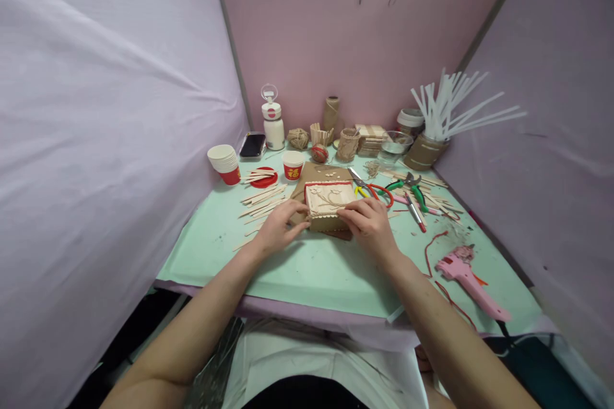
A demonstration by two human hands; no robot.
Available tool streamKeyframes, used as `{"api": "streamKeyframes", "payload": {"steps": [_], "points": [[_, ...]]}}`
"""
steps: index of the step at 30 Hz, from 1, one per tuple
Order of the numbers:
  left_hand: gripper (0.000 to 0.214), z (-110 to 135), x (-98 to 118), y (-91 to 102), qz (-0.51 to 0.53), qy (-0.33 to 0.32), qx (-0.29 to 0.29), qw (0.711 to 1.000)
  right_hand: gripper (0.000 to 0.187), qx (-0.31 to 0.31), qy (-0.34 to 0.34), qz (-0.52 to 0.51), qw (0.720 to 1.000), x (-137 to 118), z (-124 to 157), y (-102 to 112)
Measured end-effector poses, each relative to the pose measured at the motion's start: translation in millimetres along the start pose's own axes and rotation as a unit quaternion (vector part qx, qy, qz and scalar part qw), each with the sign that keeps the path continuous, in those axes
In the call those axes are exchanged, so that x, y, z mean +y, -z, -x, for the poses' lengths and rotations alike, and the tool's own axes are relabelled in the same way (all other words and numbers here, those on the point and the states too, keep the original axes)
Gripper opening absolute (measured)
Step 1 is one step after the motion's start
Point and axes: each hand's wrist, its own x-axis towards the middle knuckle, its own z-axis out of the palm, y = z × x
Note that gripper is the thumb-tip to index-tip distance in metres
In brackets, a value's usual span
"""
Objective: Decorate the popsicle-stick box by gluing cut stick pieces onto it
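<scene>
A small handmade box [330, 222] stands on the table in front of me. Its pale wooden-stick top carries twine stems and little flower shapes, with red trim at the back and a scalloped pale edge along the front. My left hand [282, 227] grips the box's front left corner, thumb low and fingers by the top edge. At the front right edge, my right hand [368, 222] has its thumb and fingers pinched together on the box's rim. Whether a small piece lies under those right fingertips is hidden. Brown cardboard [311, 172] lies beneath and behind the box.
Wooden sticks [263, 203] are scattered left. Scissors [369, 189], green-handled pliers [410, 186] and a marker [415, 212] lie right. A pink glue gun [472, 284] rests near the front right edge. Paper cups [224, 163], a white bottle [273, 128] and twine [298, 138] stand behind.
</scene>
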Motion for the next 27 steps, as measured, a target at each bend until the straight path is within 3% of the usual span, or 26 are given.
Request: {"api": "streamKeyframes", "payload": {"steps": [4,7,15,23,27], "points": [[0.018,0.1,3.6,-12.7,0.02,0.029,0.011,0.999,0.02,0.003,-0.016,-0.002,1.0,4.9,3.7,2.4],[0.019,-1.1,3.3,-15.7,0.032,0.001,0.021,0.999,0.021,0.004,-0.025,-0.007,1.0,6.2,6.5,2.6],[0.029,-3.1,-1.0,-8.1,-0.07,-0.106,0.037,0.991,0.022,0.002,-0.037,-0.025,0.999,5.4,7.2,2.6],[0.031,-25.5,4.8,-3.9,-0.116,-0.119,0.018,0.986,0.021,-0.003,-0.029,-0.024,0.999,4.0,4.7,5.3],[0.029,-25.3,3.5,-4.2,-0.124,-0.127,0.012,0.984,0.021,-0.003,-0.029,-0.017,0.999,0.3,3.3,14.7]]}}
